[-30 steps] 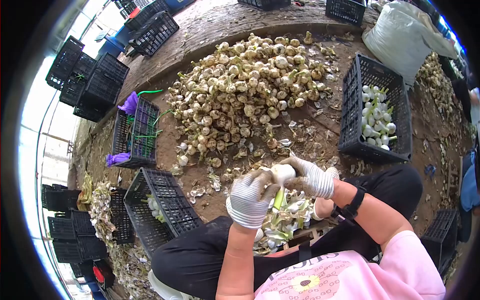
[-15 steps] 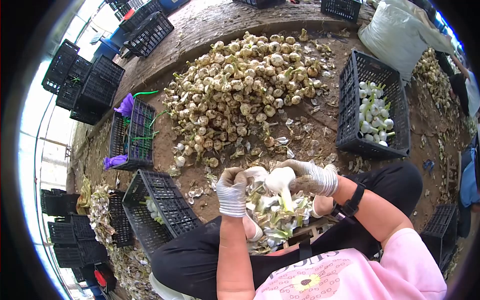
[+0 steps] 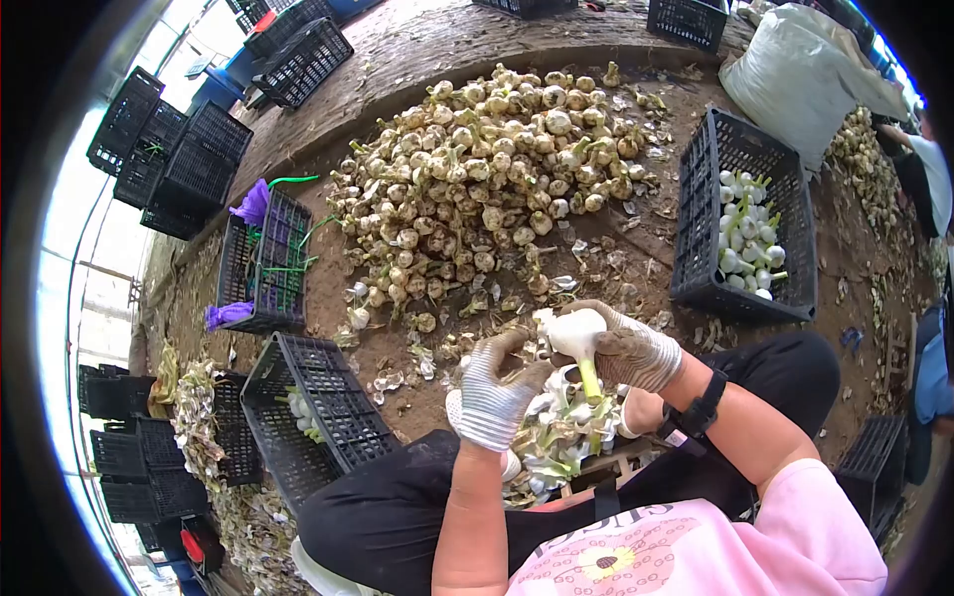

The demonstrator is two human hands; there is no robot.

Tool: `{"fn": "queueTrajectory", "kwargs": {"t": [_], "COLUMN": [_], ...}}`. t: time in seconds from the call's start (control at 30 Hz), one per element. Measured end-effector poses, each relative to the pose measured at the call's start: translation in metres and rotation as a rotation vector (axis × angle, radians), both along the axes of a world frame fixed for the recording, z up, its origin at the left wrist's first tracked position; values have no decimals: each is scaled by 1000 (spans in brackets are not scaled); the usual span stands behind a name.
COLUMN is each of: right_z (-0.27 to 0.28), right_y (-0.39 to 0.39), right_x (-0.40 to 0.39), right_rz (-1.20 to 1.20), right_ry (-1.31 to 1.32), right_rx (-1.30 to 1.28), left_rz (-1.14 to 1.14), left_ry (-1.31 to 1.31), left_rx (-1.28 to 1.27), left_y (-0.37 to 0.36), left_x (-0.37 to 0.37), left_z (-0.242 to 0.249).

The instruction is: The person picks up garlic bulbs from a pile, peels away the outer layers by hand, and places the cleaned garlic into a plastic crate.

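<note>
A white garlic bulb [image 3: 573,334] with a pale green stem pointing down is held in my right hand [image 3: 638,350], which wears a dirty striped glove. Close to its left, my left hand [image 3: 495,389], gloved the same way, has thumb and fingers apart with nothing visible between them. A whitish bit of skin juts from the bulb's left side. Below both hands, stripped skins and stem pieces [image 3: 553,434] lie heaped between my feet. Ahead on the ground rises a large pile of unpeeled garlic [image 3: 467,179].
To the right, a black crate [image 3: 693,223] holds cleaned bulbs. Another crate [image 3: 333,407] with a few bulbs leans by my left knee. Beyond it stands a crate [image 3: 236,273] with purple and green netting. A white sack [image 3: 785,74] sits back right, near another person [image 3: 929,179].
My left hand has come off the bulb, turned, and opened slightly lower. My right hand still holds the bulb, now a little farther right and up.
</note>
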State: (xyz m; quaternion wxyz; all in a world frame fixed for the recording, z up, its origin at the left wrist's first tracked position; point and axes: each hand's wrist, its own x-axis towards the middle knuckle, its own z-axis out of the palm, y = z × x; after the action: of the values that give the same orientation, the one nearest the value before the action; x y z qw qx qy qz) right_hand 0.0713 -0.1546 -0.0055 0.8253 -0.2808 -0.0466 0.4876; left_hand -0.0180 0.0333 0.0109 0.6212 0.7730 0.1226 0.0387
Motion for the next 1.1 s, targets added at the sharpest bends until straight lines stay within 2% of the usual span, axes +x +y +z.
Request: {"fn": "queueTrajectory", "kwargs": {"t": [0.17, 0.27, 0.4, 0.5, 0.73, 0.83, 0.87, 0.97, 1.1], "right_z": [1, 6, 1, 2, 12, 5, 3, 14, 17], "right_y": [0, 4, 10, 9, 10, 8, 7, 8, 5], "right_x": [-1, -5, -9, -9, -12, -11, -11, -9, -5], "right_rz": [9, 16, -76, -107, -146, -111, -95, -63, -25], "right_ry": [36, -99, -192, -308, -394, -330, -295, -118, 92], "right_rx": [23, -79, -148, -236, -320, -244, -203, -30, 76], "left_rz": [65, 99, 106, 117, 148, 201, 253, 333, 241], "left_ry": [-164, -328, -312, -179, -261, -229, -104, 26, 57], "left_rx": [323, 604, 729, 440, 540, 375, 138, -544, -377], "left_y": [-20, -28, -30, -34, -34, -32, -33, -27, -22], "left_x": [5, 6, 6, 7, 10, 12, 13, 15, 10], "left_z": [17, 24, 25, 31, 17, 9, 7, 14, 17]}}
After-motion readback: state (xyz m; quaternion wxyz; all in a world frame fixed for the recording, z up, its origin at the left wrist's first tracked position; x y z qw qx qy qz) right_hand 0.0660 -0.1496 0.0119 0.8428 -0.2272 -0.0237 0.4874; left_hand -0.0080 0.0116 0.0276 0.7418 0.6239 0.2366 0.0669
